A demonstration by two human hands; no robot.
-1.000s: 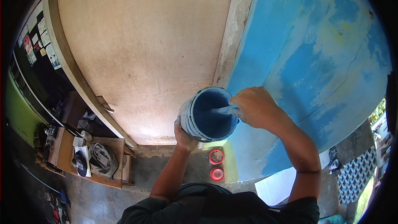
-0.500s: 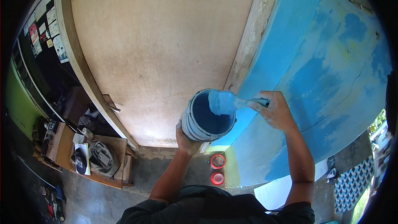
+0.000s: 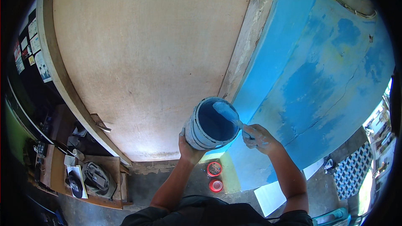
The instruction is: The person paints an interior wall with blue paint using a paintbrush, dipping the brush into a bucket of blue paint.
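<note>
Around the lower left side of the bucket (image 3: 191, 133) your left hand (image 3: 190, 148) is closed, gripping it; most of the fingers are hidden, so I cannot tell exactly how they lie. The bucket is blue inside and has blue stains on its outer wall. To the right of the bucket, your right hand (image 3: 260, 138) is closed around the handle of a brush (image 3: 226, 112). The brush head, which is covered with light blue, lies across the bucket's mouth near the upper right rim; I cannot tell whether it touches the inner wall.

Behind the bucket and to its left rises a pale wooden panel (image 3: 146, 67). To its right you have a wall (image 3: 310, 92) in blue, with darker patches and a thin crack. Below the bucket, two round red containers (image 3: 215, 185) stand on the floor, near each other. Well to its left, a grey bag (image 3: 99, 179) rests on a wooden table (image 3: 113, 161).
</note>
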